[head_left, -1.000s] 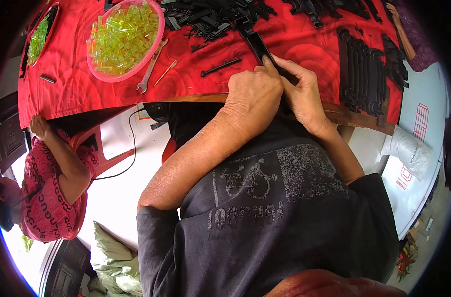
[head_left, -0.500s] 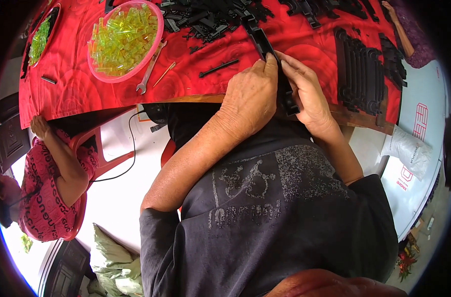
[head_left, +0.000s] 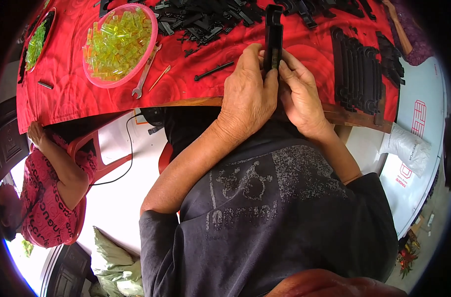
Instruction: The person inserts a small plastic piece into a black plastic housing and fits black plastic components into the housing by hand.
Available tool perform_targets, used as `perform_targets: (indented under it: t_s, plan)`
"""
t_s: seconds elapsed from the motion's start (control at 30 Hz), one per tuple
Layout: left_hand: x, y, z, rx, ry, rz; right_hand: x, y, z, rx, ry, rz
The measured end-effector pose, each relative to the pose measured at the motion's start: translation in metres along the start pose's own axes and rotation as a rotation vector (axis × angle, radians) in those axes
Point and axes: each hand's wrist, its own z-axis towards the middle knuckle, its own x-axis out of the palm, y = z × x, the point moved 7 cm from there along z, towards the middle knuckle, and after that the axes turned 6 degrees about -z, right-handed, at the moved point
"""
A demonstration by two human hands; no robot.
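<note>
Head view, left to right, with the pink bowl (head_left: 117, 83) as landmark. Left of the bowl lie small green pieces (head_left: 36, 50); the bowl itself holds yellow-green translucent pieces (head_left: 119, 44). Just beside its right rim rests a wrench (head_left: 145, 73), then a thin stick (head_left: 159, 78) and a black rod (head_left: 214, 71). Farther right of the bowl, the left hand (head_left: 247, 94) closes on a black channel part (head_left: 274, 34), thumb against its lower end. The part's long axis runs outward from the wearer, between the hands, about equally near both. The right hand (head_left: 302, 94), half curled, meets its right side; overlap obscures how firmly it grips. Farthest right of the bowl: aligned black bars (head_left: 356, 74).
</note>
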Motion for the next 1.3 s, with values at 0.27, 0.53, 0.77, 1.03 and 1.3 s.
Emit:
perform_targets:
  t_s: [0.27, 0.53, 0.77, 1.03, 1.3]
  plan:
    - [0.005, 0.017, 0.002, -0.223, 0.029, -0.149, 0.006, 0.002, -0.007, 0.011, 0.018, -0.096]
    - [0.012, 0.016, -0.009, -0.028, 0.073, -0.085, -0.007, 0.014, 0.01, -0.023, -0.066, 0.002]
    - [0.017, 0.018, -0.008, -0.2, 0.127, -0.197, -0.004, 0.018, 0.007, -0.066, -0.061, -0.083]
    - [0.03, 0.033, -0.007, -0.253, 0.14, -0.239, -0.003, 0.024, 0.002, -0.087, -0.074, -0.213]
    - [0.028, 0.03, -0.01, -0.227, 0.087, -0.208, 0.002, 0.024, 0.001, -0.082, -0.073, -0.227]
